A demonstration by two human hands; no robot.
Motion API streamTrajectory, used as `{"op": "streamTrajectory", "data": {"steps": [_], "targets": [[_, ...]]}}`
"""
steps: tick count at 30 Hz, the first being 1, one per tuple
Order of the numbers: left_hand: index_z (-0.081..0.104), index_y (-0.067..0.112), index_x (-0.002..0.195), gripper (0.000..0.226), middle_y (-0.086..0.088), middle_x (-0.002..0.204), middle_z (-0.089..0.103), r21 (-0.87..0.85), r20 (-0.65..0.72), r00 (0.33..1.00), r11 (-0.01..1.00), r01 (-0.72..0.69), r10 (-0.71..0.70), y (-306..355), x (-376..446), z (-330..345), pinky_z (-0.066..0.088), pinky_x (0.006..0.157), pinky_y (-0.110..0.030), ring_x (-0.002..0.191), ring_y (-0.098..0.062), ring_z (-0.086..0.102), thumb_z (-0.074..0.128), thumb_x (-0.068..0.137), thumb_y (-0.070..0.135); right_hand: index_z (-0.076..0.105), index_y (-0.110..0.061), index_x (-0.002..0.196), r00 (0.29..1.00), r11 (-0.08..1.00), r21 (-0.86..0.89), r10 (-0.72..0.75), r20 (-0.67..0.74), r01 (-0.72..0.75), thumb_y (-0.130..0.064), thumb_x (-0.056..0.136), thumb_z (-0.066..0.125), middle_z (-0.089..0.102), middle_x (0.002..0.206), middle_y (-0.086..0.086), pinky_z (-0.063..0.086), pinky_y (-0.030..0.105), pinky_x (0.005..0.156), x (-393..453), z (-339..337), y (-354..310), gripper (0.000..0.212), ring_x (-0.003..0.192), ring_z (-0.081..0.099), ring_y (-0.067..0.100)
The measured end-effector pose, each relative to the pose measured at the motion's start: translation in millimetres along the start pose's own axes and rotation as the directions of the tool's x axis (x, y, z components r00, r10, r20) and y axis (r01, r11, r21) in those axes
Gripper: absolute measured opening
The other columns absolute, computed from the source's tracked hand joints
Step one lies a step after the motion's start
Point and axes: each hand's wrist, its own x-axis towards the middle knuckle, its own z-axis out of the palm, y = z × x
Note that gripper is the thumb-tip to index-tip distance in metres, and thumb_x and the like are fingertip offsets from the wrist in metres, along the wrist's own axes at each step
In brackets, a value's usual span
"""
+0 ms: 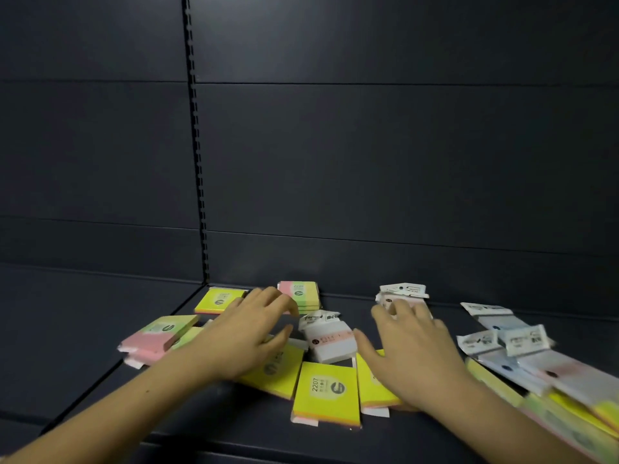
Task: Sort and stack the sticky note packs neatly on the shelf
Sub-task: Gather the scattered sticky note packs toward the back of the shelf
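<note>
The sticky note packs lie scattered on the dark shelf (435, 309). Take the yellow pack (326, 391) at the front as the landmark: more yellow packs overlap it on both sides, a white pack (330, 336) lies just behind it, pink-and-green packs (160, 333) sit to its left, and white hang-tab packs (502, 343) to its right. They look light, stiff and film-slick, so pinching the side edges should work. The left hand (254, 333) and right hand (412, 349) spread over the pile, grasping nothing.
</note>
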Motion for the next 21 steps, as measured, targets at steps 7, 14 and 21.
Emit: {"op": "streamTrajectory", "data": {"steps": [7, 14, 21], "targets": [[0.044, 0.030, 0.125, 0.026, 0.010, 0.125, 0.044, -0.037, 0.023, 0.999, 0.998, 0.046, -0.045, 4, -6, 12, 0.037, 0.098, -0.034, 0.115, -0.013, 0.042, 0.040, 0.098, 0.029, 0.048, -0.025, 0.120, 0.999, 0.997, 0.077, -0.006, -0.039, 0.009, -0.057, 0.094, 0.028, 0.052, 0.121, -0.001, 0.043, 0.041, 0.091, 7, 4, 13, 0.045, 0.116, 0.045, 0.025], [0.044, 0.028, 0.125, 0.032, 0.006, 0.123, 0.047, 0.014, 0.093, 0.995, 1.000, -0.025, 0.023, 3, -6, 41, 0.036, 0.096, -0.031, 0.109, -0.013, 0.043, 0.035, 0.098, 0.042, 0.049, -0.025, 0.118, 1.000, 0.999, 0.050, -0.007, -0.028, 0.009, -0.055, 0.094, 0.028, 0.053, 0.121, 0.000, 0.042, 0.041, 0.094, 7, 12, -5, 0.044, 0.116, 0.045, 0.025], [0.041, 0.023, 0.133, 0.060, 0.003, 0.126, 0.049, 0.137, 0.149, 0.980, 0.979, -0.150, 0.130, -2, -13, 51, 0.029, 0.103, -0.035, 0.112, -0.016, 0.043, 0.022, 0.094, 0.064, 0.048, -0.026, 0.120, 0.998, 0.997, 0.044, 0.057, 0.000, -0.057, -0.054, 0.095, 0.028, 0.051, 0.128, 0.000, 0.040, 0.041, 0.096, 12, 12, -22, 0.042, 0.119, 0.043, 0.023]]}}
